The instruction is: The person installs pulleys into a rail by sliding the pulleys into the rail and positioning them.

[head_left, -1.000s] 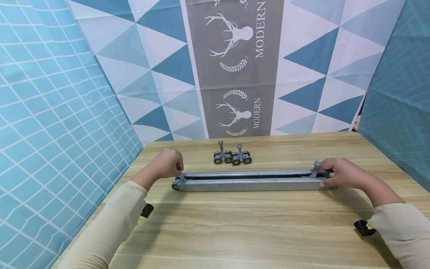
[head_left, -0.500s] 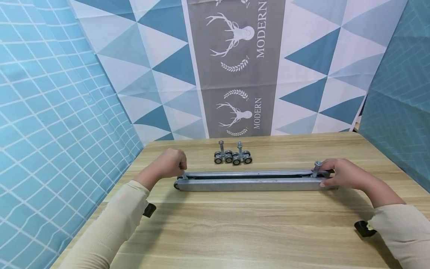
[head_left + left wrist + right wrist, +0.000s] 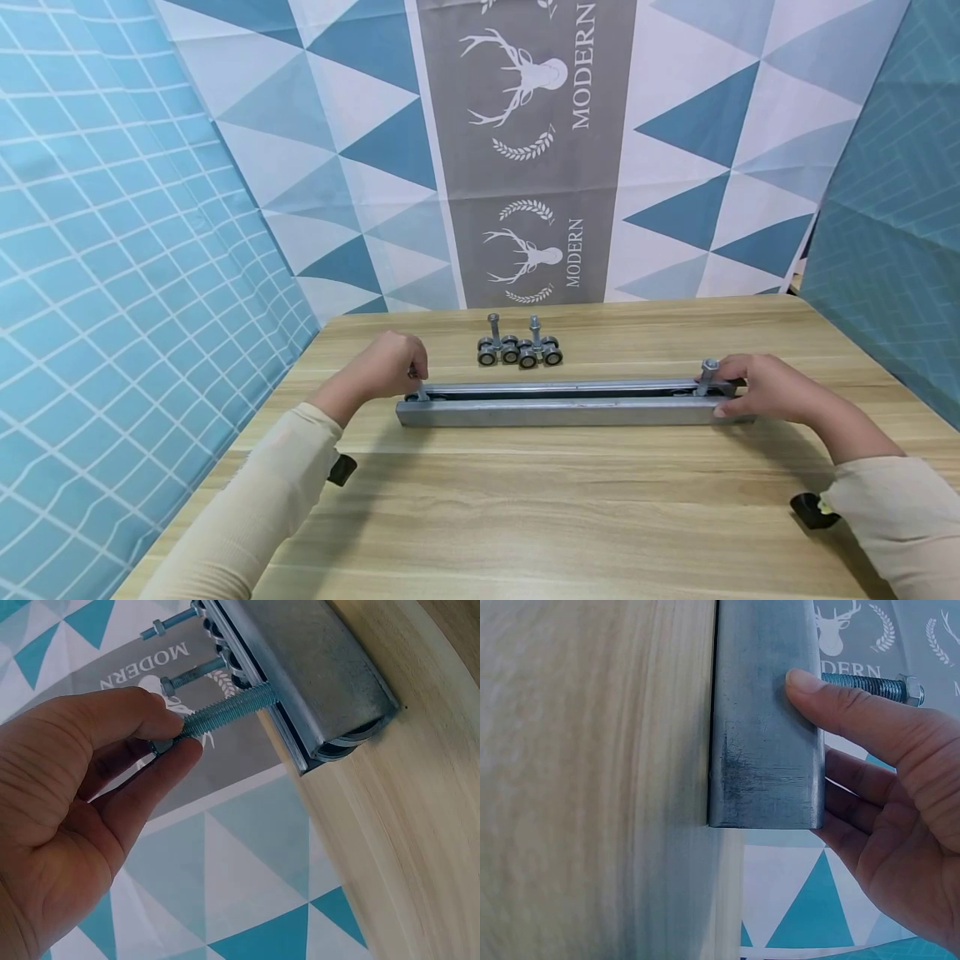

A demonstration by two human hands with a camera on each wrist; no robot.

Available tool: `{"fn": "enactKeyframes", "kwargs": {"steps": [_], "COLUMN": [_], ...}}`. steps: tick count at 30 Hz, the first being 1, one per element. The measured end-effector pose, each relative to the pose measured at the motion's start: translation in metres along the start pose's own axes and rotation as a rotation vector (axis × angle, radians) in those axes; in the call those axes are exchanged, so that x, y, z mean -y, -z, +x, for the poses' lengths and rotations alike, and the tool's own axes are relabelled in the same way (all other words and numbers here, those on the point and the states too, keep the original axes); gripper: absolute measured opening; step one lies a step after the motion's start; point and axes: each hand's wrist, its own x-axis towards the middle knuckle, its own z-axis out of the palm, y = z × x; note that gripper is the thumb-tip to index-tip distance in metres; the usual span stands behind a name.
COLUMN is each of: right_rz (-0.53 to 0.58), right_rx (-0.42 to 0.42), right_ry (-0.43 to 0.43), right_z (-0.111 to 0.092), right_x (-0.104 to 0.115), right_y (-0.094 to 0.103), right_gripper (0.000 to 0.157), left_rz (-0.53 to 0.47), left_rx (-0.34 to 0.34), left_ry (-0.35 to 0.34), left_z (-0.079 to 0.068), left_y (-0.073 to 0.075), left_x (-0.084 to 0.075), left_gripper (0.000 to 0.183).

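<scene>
A long grey metal channel rail point(image 3: 555, 412) with a slot along its top lies across the table. At its left end my left hand point(image 3: 386, 367) pinches the upper end of a threaded bolt point(image 3: 229, 710) between thumb and fingers. That bolt rises from a roller trolley whose wheels point(image 3: 341, 746) sit inside the rail's end. My right hand point(image 3: 772, 387) grips the rail's right end, thumb on the near wall and fingers behind. Another bolt point(image 3: 866, 686) with a nut stands up from the slot beside that hand.
Behind the rail, two roller trolleys, one on the left point(image 3: 497, 346) and one on the right point(image 3: 538, 348), stand side by side with bolts upward. The wooden table point(image 3: 540, 508) meets a patterned cloth backdrop point(image 3: 540, 167) at the back.
My left hand has moved right with the bolt. The trolley's wheel, which stuck out of the rail's left end, is now within it. The right hand stays in place.
</scene>
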Motion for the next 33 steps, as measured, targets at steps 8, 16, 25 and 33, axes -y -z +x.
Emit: {"fn": "enactKeyframes", "kwargs": {"steps": [8, 16, 25, 33], "right_rz": [-0.002, -0.002, 0.000, -0.001], "right_rx": [0.003, -0.004, 0.004, 0.005], "right_ry": [-0.008, 0.001, -0.007, -0.003], "right_z": [-0.001, 0.000, 0.000, 0.000], "right_x": [0.001, 0.001, 0.000, 0.000], "right_y": [0.000, 0.000, 0.000, 0.000], "right_gripper": [0.035, 0.032, 0.036, 0.037], "left_rz": [-0.012, 0.001, 0.012, 0.006], "left_rx": [0.016, 0.023, 0.019, 0.019], "left_ry": [0.012, -0.007, -0.023, -0.061], "left_z": [0.004, 0.008, 0.012, 0.017], "left_y": [-0.003, -0.003, -0.005, -0.007], "left_x": [-0.004, -0.009, -0.016, -0.021], "left_gripper": [0.026, 0.022, 0.020, 0.022]}}
